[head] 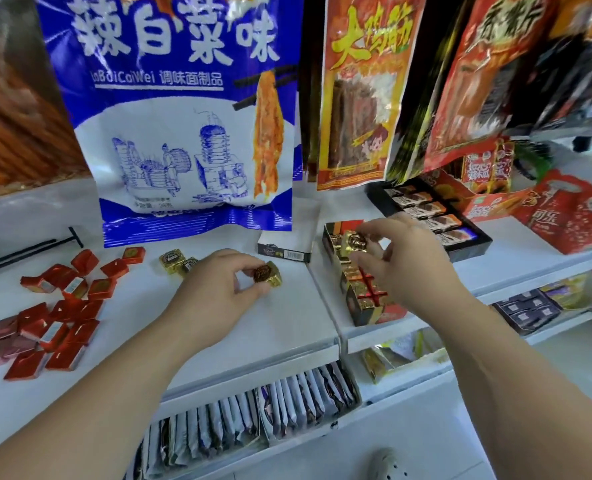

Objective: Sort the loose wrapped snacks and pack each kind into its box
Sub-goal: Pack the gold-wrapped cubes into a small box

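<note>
Your white shelf top [287, 317] spans the frame. At 9 o'clock, red wrapped squares [59, 317] lie in a loose heap, with a black hook rod [28, 252] at their 11. At 12 a blue-and-white bag [183, 116] hangs down to the shelf, and two loose gold snacks [177, 261] lie at its 6. Dead centre, your left hand [215, 289] pinches a gold snack [268, 274] with thumb and fingertips; can't tell if it touches the shelf. There's a small dark box [286, 251] at its 1. Your right hand [402, 261], at 3, grips a second gold snack [355, 241] over the far end of the open gold box [357, 306]. A black tray of bars [436, 220] sits at 2, with a red pouch [571, 213] further right. On the lower shelf [253, 372] at 6, sachets [253, 417] stand in rows.
</note>
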